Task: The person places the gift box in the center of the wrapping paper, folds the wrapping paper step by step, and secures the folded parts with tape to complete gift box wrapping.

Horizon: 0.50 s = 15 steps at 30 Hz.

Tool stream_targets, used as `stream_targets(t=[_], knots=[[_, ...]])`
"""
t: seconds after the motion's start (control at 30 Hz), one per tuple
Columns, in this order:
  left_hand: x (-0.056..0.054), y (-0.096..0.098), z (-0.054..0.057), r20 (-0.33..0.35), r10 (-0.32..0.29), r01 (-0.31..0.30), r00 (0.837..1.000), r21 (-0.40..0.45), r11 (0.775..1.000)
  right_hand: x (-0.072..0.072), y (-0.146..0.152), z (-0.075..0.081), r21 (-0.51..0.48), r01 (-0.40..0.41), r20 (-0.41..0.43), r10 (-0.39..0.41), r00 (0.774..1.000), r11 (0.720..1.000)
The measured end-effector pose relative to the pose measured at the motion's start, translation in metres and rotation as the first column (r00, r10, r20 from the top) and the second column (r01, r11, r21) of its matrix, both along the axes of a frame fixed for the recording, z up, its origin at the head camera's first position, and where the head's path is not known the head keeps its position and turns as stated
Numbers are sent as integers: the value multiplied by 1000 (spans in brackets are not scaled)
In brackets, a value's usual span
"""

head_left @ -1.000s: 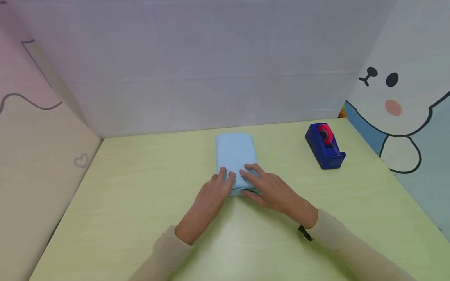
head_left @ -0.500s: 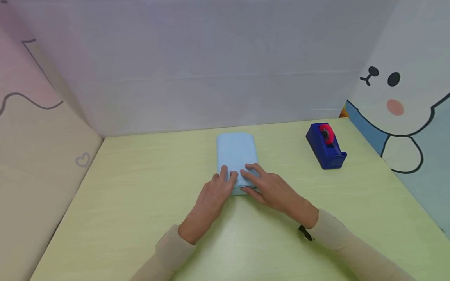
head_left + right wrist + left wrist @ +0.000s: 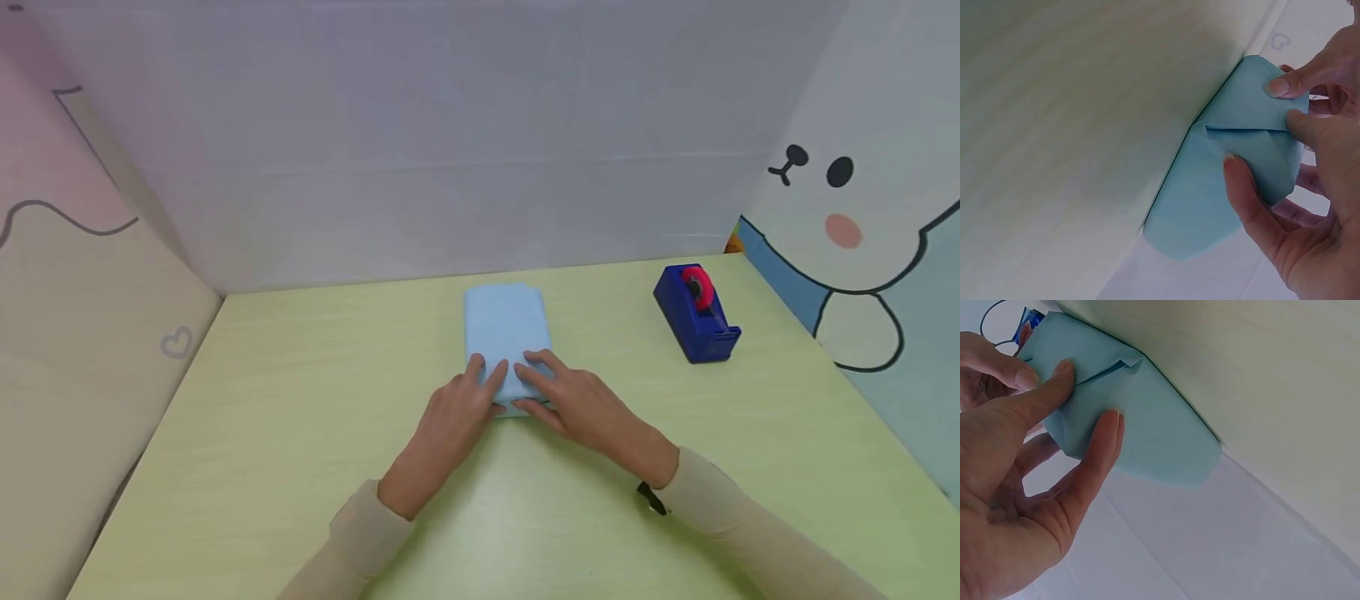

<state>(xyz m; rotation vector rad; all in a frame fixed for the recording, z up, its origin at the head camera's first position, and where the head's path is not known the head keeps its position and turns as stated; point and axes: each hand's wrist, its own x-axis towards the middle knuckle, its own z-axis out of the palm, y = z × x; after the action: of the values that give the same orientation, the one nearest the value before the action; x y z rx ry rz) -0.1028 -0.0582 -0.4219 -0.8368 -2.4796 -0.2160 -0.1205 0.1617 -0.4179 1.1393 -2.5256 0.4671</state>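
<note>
A light blue paper-wrapped package (image 3: 506, 321) lies flat on the table, its long side running away from me. At its near end, folded flaps (image 3: 1244, 140) meet along a crease with a small gap, seen in both wrist views. My left hand (image 3: 453, 417) holds the left part of this end, fingers on top and thumb against the end face. On the right part, my right hand (image 3: 588, 408) grips likewise, its thumb pressing the fold. The two hands nearly meet in the left wrist view, where the package's end (image 3: 1160, 425) faces the camera.
A dark blue tape dispenser (image 3: 696, 317) with a red-cored roll stands at the table's back right. The pale yellow-green table (image 3: 315, 400) is bounded by a whitish cloth wall (image 3: 465, 208) behind and printed panels left and right.
The left thumb has come into sight against the end face, and the left fingers have shifted slightly. The end flap lies closer than a second ago. The right hand has hardly moved.
</note>
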Motion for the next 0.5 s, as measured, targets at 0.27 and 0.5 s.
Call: stream_targets(t=[0.27,0.5], knots=[[1,1,1,25,4,-4,1000,-5,1000,4,1,2,28,24,75,-26,997,999],[0,0,5,109,-3,-2,994,46,999,4,6,4,2,-34,82,34,996,999]])
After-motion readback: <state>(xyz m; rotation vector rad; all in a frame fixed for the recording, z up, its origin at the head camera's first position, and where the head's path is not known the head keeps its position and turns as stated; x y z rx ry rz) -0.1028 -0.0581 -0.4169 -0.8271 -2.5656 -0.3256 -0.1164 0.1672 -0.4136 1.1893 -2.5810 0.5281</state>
